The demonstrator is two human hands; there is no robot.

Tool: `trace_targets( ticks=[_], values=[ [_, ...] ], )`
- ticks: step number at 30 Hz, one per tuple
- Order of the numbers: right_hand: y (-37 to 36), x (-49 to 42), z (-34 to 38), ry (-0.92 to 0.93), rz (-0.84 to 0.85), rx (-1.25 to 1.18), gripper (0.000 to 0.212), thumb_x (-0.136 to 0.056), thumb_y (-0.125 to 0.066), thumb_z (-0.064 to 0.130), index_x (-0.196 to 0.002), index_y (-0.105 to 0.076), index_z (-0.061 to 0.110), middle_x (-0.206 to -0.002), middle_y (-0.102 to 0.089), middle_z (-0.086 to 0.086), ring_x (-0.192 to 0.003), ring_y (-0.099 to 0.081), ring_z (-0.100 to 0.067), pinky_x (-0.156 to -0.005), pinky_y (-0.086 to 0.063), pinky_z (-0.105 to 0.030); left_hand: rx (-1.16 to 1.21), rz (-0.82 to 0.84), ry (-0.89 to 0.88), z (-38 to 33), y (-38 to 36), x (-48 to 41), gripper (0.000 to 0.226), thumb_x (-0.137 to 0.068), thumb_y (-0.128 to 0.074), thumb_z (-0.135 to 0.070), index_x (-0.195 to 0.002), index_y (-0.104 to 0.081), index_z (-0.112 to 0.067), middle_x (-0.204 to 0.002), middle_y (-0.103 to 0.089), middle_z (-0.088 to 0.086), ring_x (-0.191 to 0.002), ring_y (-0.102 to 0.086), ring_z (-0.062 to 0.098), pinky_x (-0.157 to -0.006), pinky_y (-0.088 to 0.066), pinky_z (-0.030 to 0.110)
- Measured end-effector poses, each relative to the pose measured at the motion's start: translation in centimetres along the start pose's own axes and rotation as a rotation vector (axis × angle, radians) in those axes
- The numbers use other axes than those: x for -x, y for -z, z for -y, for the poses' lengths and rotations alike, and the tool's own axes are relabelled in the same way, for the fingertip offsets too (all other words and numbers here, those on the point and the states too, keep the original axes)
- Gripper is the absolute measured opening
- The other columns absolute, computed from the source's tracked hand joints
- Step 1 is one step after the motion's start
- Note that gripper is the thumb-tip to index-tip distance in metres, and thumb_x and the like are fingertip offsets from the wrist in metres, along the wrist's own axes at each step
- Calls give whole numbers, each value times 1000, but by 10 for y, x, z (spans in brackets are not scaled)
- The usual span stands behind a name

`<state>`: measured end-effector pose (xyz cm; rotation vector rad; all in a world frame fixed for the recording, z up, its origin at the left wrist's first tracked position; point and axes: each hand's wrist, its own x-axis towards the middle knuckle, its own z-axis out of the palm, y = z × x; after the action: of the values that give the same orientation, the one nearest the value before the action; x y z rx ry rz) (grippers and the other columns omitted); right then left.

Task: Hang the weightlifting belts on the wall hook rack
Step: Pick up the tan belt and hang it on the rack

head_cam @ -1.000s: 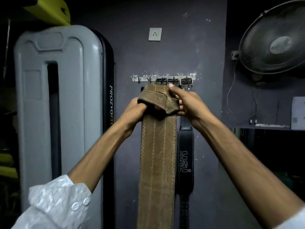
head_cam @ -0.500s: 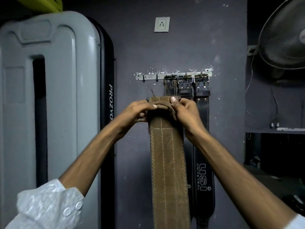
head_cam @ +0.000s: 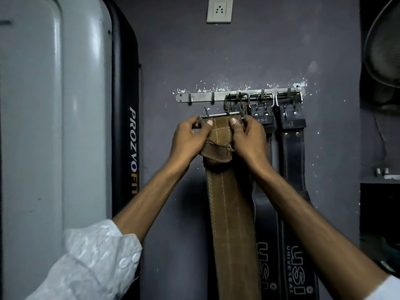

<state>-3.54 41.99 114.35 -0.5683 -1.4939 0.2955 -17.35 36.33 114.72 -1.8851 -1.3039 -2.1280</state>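
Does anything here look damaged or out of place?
Mostly the wall: paint is chipped white along the top of the hook rack. The rack also tilts, its right end higher. The brown belt isn't hung yet; both hands, left hand and right hand, hold its buckle below the hooks.

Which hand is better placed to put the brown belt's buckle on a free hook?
The left hand: it holds the buckle end just below the two free hooks.
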Motion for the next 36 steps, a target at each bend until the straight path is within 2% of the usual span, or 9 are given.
trace_targets(
  ticks=[6,12,14,16,18,23,28,32,36],
  values=[
    [-26,-60,-29,61,-16,15,46,-103,-53,28,-144,-50,7,-109,-70,-5,-97,-69,-19,-79,-57,-29,60,-105,-105,26,-26,-66,12,-85,-71,-21,-89,-66,-32,-97,-69,-14,-110,-65,16,-101,-51,44],
    [-45,-129,-36,186,-111,150,36,-102,-55,29,-128,-59,5,-93,-60,4,-83,-58,-14,-60,-38,-20,84,-108,-177,38,-43,-139,22,-87,-67,-2,-87,-64,-24,-93,-71,-2,-90,-69,-3,-90,-57,27],
    [-53,-145,-39,239,-118,213,31,-102,-55,25,-125,-58,3,-92,-57,5,-81,-54,-13,-57,-38,-21,106,-141,-147,43,-47,-160,20,-84,-71,-6,-104,-70,-10,-106,-74,6,-102,-69,6,-94,-55,29],
    [-61,-159,-46,235,-102,213,26,-101,-57,23,-118,-61,3,-91,-60,3,-78,-57,-14,-62,-49,-26,108,-170,-119,52,-52,-177,52,-79,-73,-13,-126,-61,3,-124,-68,17,-116,-65,23,-100,-54,40],
    [-68,-166,-55,236,-101,249,26,-100,-58,24,-115,-61,3,-87,-59,0,-76,-55,-16,-65,-45,-33,70,-185,-109,61,-56,-184,54,-82,-74,-9,-130,-56,6,-127,-66,14,-115,-65,21,-101,-52,38],
    [-70,-164,-62,296,-106,382,32,-100,-57,30,-119,-58,4,-103,-69,-10,-87,-60,-22,-71,-44,-35,-137,-225,-203,76,-55,-186,43,-79,-71,-28,-119,-70,-12,-104,-71,-8,-97,-68,10,-95,-55,38],
    [-69,-137,-70,295,-47,427,49,-98,-62,30,-135,-38,8,-78,-53,7,-72,-54,-17,-62,-37,-30,-223,-195,-178,107,-49,-171,62,-77,-68,-38,-136,-58,-20,-123,-70,0,-112,-66,15,-102,-51,40],
    [-69,-121,-76,295,-42,407,60,-102,-55,32,-151,-28,12,-105,-68,-8,-81,-59,-22,-70,-39,-32,-229,-182,-153,109,-50,-162,66,-82,-67,-36,-143,-49,-20,-132,-66,2,-119,-62,15,-105,-49,39],
    [-64,-115,-69,257,-11,404,67,-102,-55,29,-157,-21,14,-108,-70,-8,-78,-58,-21,-74,-45,-32,-337,-162,-120,98,-45,-148,64,-86,-67,-36,-146,-45,-30,-98,-71,-1,-100,-67,18,-91,-53,34]
  ],
)
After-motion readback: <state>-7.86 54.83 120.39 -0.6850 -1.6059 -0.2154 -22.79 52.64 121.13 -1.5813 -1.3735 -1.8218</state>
